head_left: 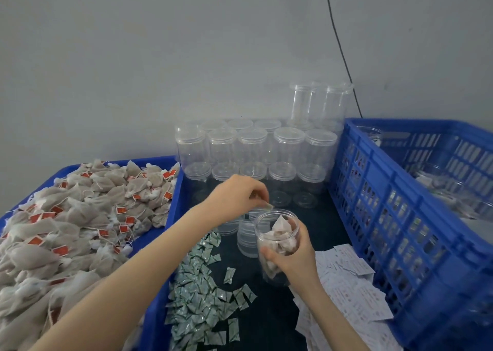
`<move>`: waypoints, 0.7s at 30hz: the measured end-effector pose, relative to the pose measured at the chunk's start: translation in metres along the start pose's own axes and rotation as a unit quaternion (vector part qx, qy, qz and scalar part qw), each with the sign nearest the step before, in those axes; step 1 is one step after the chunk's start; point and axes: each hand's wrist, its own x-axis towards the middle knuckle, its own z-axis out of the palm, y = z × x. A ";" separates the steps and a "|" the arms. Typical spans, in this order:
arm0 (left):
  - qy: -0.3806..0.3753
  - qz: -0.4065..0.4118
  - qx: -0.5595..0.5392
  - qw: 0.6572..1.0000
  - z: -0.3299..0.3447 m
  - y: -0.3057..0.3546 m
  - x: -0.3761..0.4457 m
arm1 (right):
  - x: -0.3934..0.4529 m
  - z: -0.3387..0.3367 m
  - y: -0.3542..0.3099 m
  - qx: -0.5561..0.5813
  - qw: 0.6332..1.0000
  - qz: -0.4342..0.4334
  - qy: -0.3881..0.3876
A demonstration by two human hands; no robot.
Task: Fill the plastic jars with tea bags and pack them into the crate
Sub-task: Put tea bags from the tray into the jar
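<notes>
The right hand [289, 260] grips the part-filled jar [277, 241] while the left hand [238, 194] pinches a small packet [268, 206] above its mouth, which likely needs dropping in next.

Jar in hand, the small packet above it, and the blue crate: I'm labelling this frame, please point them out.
jar [277, 246], head view, clear side wall
small packet [269, 206], head view, exposed end
blue crate [386, 203], head view, near side wall
</notes>
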 end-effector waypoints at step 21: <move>-0.203 -0.063 -0.112 0.971 0.162 0.032 0.028 | 0.010 -0.068 -0.010 -0.032 0.994 -0.039 0.100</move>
